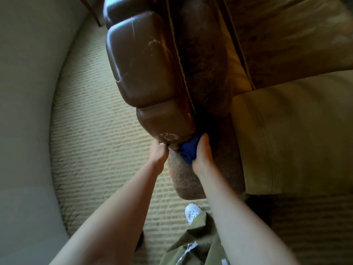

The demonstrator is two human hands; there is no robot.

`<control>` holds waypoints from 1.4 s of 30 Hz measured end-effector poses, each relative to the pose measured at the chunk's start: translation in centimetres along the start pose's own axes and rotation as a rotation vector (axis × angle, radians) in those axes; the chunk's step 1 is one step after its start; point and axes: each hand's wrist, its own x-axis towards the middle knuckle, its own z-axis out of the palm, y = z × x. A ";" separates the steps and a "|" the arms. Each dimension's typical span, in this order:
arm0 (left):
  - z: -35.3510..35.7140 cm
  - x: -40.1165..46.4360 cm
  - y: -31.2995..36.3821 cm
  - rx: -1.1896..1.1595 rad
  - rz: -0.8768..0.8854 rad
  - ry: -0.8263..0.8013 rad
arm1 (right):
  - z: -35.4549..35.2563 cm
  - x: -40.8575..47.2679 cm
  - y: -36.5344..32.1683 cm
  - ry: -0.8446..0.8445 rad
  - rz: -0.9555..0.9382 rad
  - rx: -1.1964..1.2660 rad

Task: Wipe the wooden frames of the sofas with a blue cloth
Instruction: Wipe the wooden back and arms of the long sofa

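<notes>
- Woven pale carpet runs under you, meeting a plain light wall along its left edge; your white shoe and olive trouser leg show near the bottom of the view.
- Sofa arm, item one: glossy brown wooden frame, moulded in rounded panels, scuffed pale at its near end and along the inner edge. Just beside it on the right sits the dark padded armrest, then the tan seat cushion.
- Left hand: your fingers curl round the frame's near end, gripping it as a brace.
- Right hand: clenched round the blue cloth, which is bunched and pressed to the frame's near inner corner, where wood meets padding.
- Risk, cloth: a bunched wad touches little wood; you would likely skip the panel grooves and the scuffed edge.
- Risk, seam: the cloth sits right at the upholstery join, so you may push dust into the fabric or snag the cord trim beside the frame.
- Risk, brace: your left hand covers part of the near end; unless you shift it, that patch stays unwiped.
</notes>
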 end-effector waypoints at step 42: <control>-6.0 7.4 0.1 -0.028 -0.112 -0.402 | 8.3 2.9 10.0 0.514 -0.219 0.284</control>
